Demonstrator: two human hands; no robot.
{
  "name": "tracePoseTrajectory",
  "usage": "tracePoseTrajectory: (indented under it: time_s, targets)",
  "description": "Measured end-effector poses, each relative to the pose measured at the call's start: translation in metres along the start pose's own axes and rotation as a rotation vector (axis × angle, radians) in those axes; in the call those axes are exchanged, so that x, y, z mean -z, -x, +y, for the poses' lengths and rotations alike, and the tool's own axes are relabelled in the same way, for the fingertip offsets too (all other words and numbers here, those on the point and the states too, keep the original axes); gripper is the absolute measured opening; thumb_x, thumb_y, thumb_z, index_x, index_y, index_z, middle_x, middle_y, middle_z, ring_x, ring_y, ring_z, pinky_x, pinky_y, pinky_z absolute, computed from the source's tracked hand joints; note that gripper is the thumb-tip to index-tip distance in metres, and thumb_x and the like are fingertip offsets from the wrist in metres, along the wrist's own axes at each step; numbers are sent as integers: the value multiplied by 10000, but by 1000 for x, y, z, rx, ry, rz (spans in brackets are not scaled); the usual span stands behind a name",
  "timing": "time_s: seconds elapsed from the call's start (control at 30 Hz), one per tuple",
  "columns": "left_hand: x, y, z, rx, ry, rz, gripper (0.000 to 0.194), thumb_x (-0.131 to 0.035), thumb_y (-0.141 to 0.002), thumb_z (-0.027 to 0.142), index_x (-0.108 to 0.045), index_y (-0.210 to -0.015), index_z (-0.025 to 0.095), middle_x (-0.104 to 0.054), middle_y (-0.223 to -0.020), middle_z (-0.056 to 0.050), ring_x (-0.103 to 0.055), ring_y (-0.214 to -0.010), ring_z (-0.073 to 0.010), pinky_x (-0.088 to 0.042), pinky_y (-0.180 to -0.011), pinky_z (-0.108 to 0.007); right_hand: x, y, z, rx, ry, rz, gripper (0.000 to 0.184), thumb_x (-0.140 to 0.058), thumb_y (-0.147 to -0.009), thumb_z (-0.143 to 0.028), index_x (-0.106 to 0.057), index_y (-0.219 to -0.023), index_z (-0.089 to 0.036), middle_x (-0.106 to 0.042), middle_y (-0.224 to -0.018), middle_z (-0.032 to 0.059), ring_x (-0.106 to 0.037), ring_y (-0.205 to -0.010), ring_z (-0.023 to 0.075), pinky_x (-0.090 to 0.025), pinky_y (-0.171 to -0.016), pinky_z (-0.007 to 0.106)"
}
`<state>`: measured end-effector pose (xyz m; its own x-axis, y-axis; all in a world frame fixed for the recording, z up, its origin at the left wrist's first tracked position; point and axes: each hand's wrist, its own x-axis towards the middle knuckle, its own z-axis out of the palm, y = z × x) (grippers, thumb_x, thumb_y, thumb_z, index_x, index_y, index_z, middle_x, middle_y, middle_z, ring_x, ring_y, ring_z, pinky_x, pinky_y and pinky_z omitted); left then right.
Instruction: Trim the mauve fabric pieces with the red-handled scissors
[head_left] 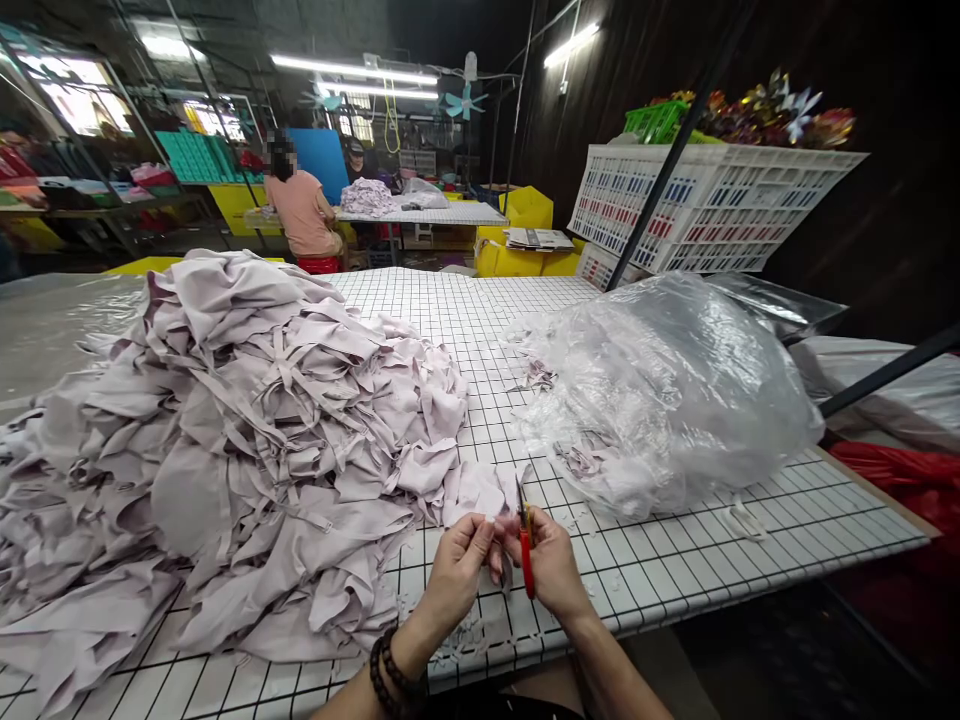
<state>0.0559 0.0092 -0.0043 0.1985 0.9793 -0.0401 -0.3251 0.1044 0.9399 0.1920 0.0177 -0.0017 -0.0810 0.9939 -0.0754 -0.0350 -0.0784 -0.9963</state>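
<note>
Cloth heap [247, 430] and plastic bag [667, 390] flank red-handled scissors [526, 555].

Fabric pieces [277, 400], heaped: pale lilac-grey. Tabletop [420, 300]: white, black grid. Scissors [526, 565]: red handle. Wrist beads [386, 672]: dark brown. Plastic bag [675, 380]: clear, whitish. Stacked crate [720, 205]: white lattice. Small basket [655, 122]: bright green. Seated person's top [302, 212]: peach. Stool [318, 265]: red. Upright panel [318, 163]: blue.

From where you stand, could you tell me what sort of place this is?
Probably a small garment workshop: a heap of cut mauve fabric pieces covers much of the grid-patterned table, the right hand holds red-handled scissors, and a person sits at another table behind.
</note>
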Motion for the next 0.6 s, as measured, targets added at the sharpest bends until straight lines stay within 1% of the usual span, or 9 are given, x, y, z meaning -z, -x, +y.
tracePoseTrajectory:
  time_s: [0.07, 0.13, 0.2, 0.27, 0.33, 0.4, 0.5, 0.6]
  targets:
    - [1, -2, -3, -6, 25, 5, 276, -494, -912, 396, -574, -860, 137, -540, -562, 29, -519, -485, -99, -445, -516, -223, 13, 3, -11, -7, 128, 8, 314, -704, -728, -441, -588, -848, -175, -637, -729, 19, -591, -643, 158, -482, -611, 263]
    - [4, -3, -5, -15, 13, 7, 273, -505, -907, 394, -572, -847, 137, -556, -606, 22, -533, -510, -97, -457, -536, -225, 30, 7, -24, -16, 341, 2, 304, -696, -729, -439, -586, -850, -183, -626, -734, 10, -567, -644, 154, -460, -615, 261]
    - [6, -4, -7, -16, -23, -4, 270, -505, -907, 396, -570, -853, 140, -551, -622, 24, -533, -504, -95, -451, -523, -223, 44, 12, -35, -14, 582, -44, 303, -706, -704, -444, -571, -814, -196, -598, -713, -10, -526, -629, 146, -420, -588, 249]
    - [7, -4, -9, -14, -69, -22, 269, -495, -911, 397, -570, -870, 142, -550, -639, 25, -530, -489, -92, -437, -503, -220, 51, 17, -41, -12, 759, -109, 325, -714, -677, -466, -542, -764, -205, -573, -706, -19, -503, -641, 147, -392, -583, 243]
    - [6, -4, -12, -16, -102, -36, 268, -486, -916, 395, -565, -866, 144, -551, -663, 22, -529, -491, -88, -425, -499, -217, 52, 20, -43, -21, 856, -145, 366, -712, -663, -505, -512, -743, -210, -564, -719, -18, -500, -661, 153, -383, -594, 245]
    - [5, -3, -13, -19, -122, -55, 267, -482, -918, 391, -553, -836, 147, -545, -672, 21, -526, -506, -86, -421, -508, -214, 48, 22, -42, -31, 911, -160, 399, -704, -660, -540, -487, -741, -215, -558, -726, -18, -500, -665, 156, -373, -595, 247]
    - [4, 0, -11, -23, -157, -82, 267, -482, -919, 390, -538, -816, 150, -529, -664, 23, -519, -528, -89, -415, -519, -211, 41, 22, -40, -30, 951, -163, 412, -702, -659, -551, -473, -746, -221, -561, -740, -18, -501, -675, 158, -356, -596, 247]
    - [5, 2, -8, -22, -178, -93, 264, -479, -919, 396, -545, -848, 150, -520, -658, 23, -515, -544, -93, -414, -534, -213, 36, 21, -42, -23, 960, -171, 391, -703, -664, -530, -474, -744, -224, -564, -734, -23, -496, -665, 153, -338, -587, 244]
